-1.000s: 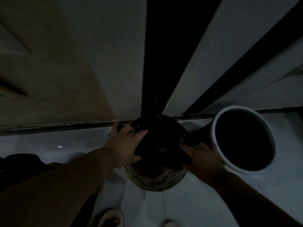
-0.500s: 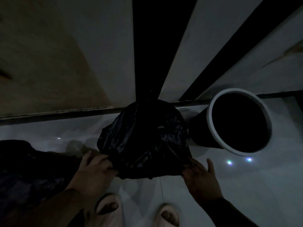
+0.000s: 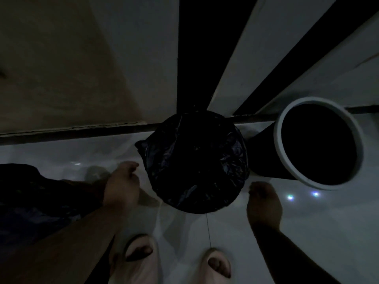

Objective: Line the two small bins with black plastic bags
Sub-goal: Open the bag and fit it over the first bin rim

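The scene is dim. A crinkled black plastic bag (image 3: 196, 160) covers the small bin in the middle of the floor; the bin itself is hidden under it. A second small bin (image 3: 287, 119), dark with a white rim, stands to the right, its inside black. My left hand (image 3: 123, 185) hangs just left of the covered bin, fingers curled, a small gap from the bag. My right hand (image 3: 264, 203) is at the lower right of the bag, fingers curled, holding nothing that I can see.
White glossy floor tiles (image 3: 307, 232) run up to a wall with dark vertical stripes (image 3: 192, 58). A dark bundle, perhaps more plastic, lies at the left (image 3: 30, 201). My two feet in pale slippers (image 3: 139, 257) stand just below the bin.
Both hands have let go of the bag and drawn back. The bag, held up and puffed before, now sits down over the bin. The view has pulled back and up.
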The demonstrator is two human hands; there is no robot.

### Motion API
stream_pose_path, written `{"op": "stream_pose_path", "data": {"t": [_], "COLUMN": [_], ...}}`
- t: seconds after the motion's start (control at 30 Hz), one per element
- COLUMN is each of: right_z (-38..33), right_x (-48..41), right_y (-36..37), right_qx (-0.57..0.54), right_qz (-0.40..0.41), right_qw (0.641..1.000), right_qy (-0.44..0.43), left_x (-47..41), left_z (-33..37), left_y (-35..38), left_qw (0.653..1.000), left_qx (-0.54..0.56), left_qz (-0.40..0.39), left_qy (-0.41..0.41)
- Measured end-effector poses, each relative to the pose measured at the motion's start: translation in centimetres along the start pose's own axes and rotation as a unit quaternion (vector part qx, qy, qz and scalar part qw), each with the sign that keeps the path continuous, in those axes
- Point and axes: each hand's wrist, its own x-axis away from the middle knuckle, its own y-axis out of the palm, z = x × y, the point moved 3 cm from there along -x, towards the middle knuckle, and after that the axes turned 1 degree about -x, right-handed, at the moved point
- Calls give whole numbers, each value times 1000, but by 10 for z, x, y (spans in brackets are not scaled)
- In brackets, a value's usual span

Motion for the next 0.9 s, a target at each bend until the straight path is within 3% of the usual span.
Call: {"op": "stream_pose_path", "data": {"t": [0.07,0.13,0.2,0.3,0.4,0.6,0.7,0.8,0.9], "right_z": [-27,-59,-79,-76,-63,-54,-64,-79,-106], "right_x": [-3,-10,-17,-32,-39,-48,-40,-25,0], "right_y": [-5,0,8,17,24,29,19,-4,-27], "right_qx": [-96,-115,-120,-181,-307,-327,-290,-228,-200], "right_qz": [7,-87,-155,-180,-227,-277,-243,-164,-203], "right_qw": [994,980,968,967,913,881,914,960,953], "right_qy": [-46,-135,-156,-1,147,199,145,0,-106], "left_x": [-4,-10,-17,-34,-44,-53,-45,-24,11], "left_z": [19,40,50,48,37,28,33,47,70], "left_y": [1,8,17,22,25,31,23,6,-14], "left_qw": [994,984,982,988,986,958,970,989,993], "left_qx": [107,150,134,118,120,205,163,95,90], "left_qz": [0,-70,-111,-88,-115,-157,-160,-96,-54], "left_qy": [25,65,80,46,8,-124,-89,-65,-46]}}
